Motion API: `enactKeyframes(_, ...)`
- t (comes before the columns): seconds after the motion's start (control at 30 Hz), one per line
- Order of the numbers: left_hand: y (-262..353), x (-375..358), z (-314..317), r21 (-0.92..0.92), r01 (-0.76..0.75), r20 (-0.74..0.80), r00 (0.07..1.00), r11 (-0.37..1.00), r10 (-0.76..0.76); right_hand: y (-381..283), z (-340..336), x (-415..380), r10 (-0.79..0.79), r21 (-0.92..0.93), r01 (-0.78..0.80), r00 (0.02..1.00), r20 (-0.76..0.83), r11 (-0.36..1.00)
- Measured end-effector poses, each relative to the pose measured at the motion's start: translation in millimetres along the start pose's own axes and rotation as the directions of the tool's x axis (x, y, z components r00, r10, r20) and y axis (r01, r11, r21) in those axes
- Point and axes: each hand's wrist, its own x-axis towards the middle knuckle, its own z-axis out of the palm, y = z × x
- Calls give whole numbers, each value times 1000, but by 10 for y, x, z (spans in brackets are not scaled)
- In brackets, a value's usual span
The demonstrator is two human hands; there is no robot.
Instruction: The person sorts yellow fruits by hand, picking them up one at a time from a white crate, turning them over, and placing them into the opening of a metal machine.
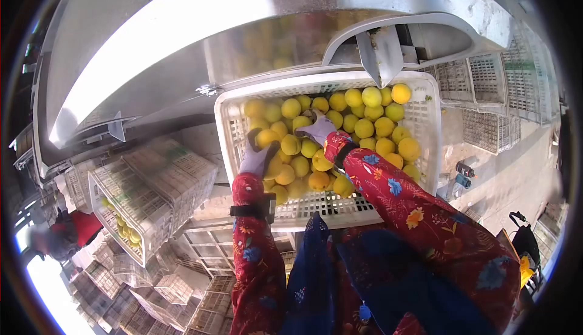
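A white plastic crate (431, 134) in front of me holds many round yellow fruits (384, 127), peach-like, some of them greenish. My left hand (256, 154), in a pale glove, is at the crate's left side, its thumb and fingers curved around a yellow fruit (266, 137). Nearer the crate's middle, my gloved right hand (317, 129) reaches in from the right. Its thumb and fingers bend around a greenish-yellow fruit (300, 122). Both hands touch the fruit pile; some fingertips are hidden among the fruits.
A metal machine (243, 68) with a chute opening (381, 52) borders the crate's far side. To the left, a tilted crate (115, 219) contains more fruit, and stacked crates (173, 289) lie below it. More crates (492, 129) stand right. A person in red (82, 232) is at far left.
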Motion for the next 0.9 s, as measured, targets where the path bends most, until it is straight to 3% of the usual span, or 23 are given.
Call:
enactKeyframes(0.03,133,-208,-31,-302,-20,26,999,953,29,-70,-120,-142,22,303,-51,995,98,952)
enactKeyframes(0.07,253,-402,-37,-397,-60,14,997,916,71,-377,-292,-564,0,599,-150,970,243,787)
enactKeyframes(0.1,355,-584,-30,-486,-97,2,994,869,112,-393,-403,-728,-69,683,-162,952,299,712)
enactKeyframes(0.23,559,-1002,238,-816,-8,154,961,578,231,-908,-698,-1668,-332,617,122,913,237,778)
enactKeyframes(0.37,885,-1123,597,-831,-76,164,913,551,374,-1177,-856,-2188,-313,676,87,924,220,732)
enactKeyframes(0.4,1014,-1156,650,-830,-110,125,918,546,376,-1312,-890,-2277,-357,596,216,925,128,773)
enactKeyframes(0.5,1304,-1138,756,-786,-136,171,890,603,423,-1297,-892,-2279,-540,459,538,830,-142,707)
enactKeyframes(0.57,1476,-1128,799,-740,-188,151,889,646,432,-1356,-934,-2312,-577,321,605,795,-188,728)
enactKeyframes(0.63,1567,-1078,834,-711,-219,164,872,668,462,-1347,-1065,-2155,-730,-196,704,643,-230,683)
enactKeyframes(0.67,1540,-1013,850,-691,-265,139,864,673,484,-1381,-1137,-2104,-804,-445,676,551,-224,588)
enactKeyframes(0.8,1664,-1017,793,-736,-226,166,854,639,494,-1591,-1188,-1949,-715,-368,616,547,-436,696)
enactKeyframes(0.9,1168,-671,697,-796,56,348,857,603,379,-1796,-1245,-1703,-713,-562,443,495,-496,698)
